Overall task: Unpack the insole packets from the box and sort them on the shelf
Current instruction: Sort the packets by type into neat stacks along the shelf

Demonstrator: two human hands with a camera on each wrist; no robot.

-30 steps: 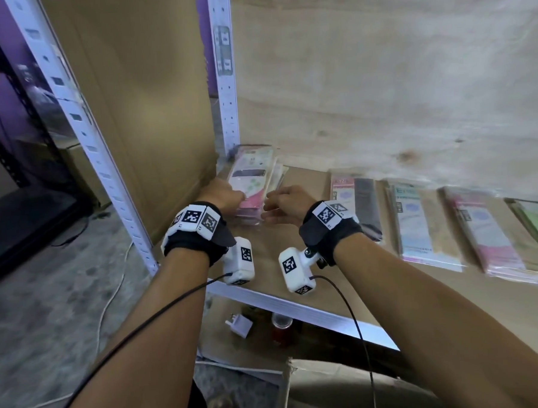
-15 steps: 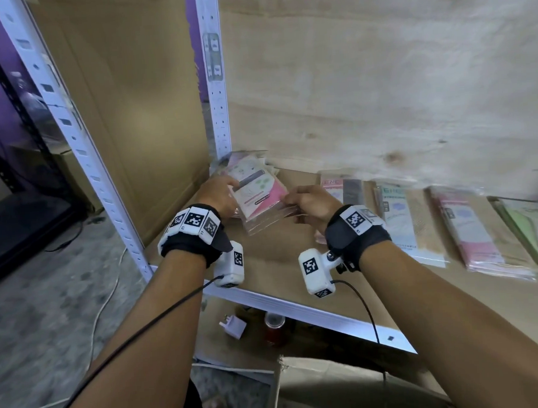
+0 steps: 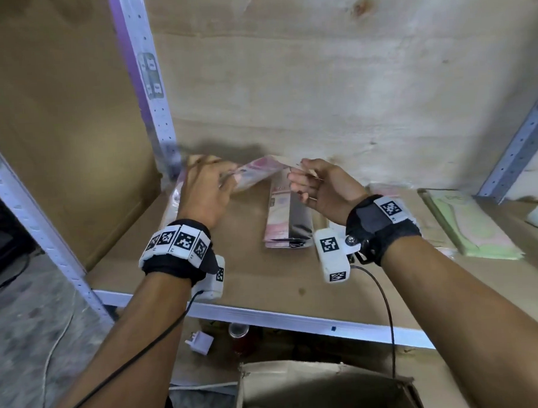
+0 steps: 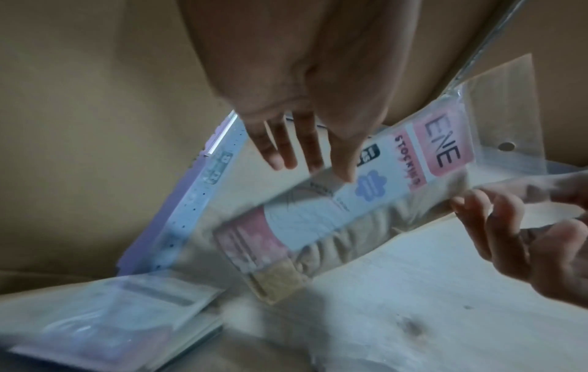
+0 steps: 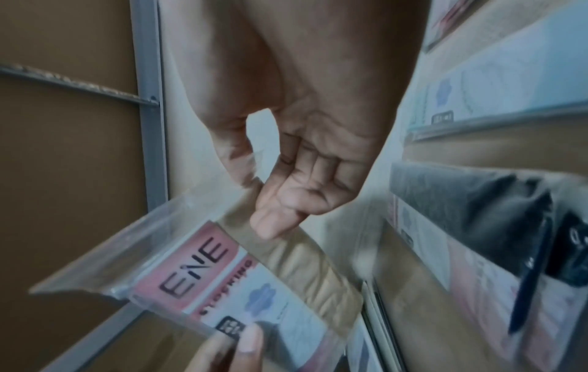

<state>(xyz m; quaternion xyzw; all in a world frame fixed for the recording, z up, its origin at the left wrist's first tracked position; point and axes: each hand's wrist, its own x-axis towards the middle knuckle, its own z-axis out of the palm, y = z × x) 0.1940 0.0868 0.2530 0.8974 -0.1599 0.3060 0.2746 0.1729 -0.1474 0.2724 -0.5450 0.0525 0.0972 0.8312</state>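
Observation:
A clear insole packet [image 3: 257,174] with a pink and white label hangs in the air between both hands, above the back left of the shelf board [image 3: 259,285]. My left hand [image 3: 226,178] grips its lower end, thumb on the label [image 4: 366,193] and fingers behind. My right hand [image 3: 297,174] pinches the clear top flap [image 5: 203,226] between thumb and forefinger. A stack of packets [image 3: 171,205] lies in the left corner below my left hand, also low in the left wrist view [image 4: 111,314].
Sorted packets lie in a row on the shelf: a pink one with black contents [image 3: 289,224] and a green one [image 3: 468,224] to the right. White uprights [image 3: 152,85] frame the bay. An open cardboard box [image 3: 327,388] stands below the shelf edge.
The packet that both hands held on the corner stack has come up off it and now hangs between them. My right hand has shifted to the right.

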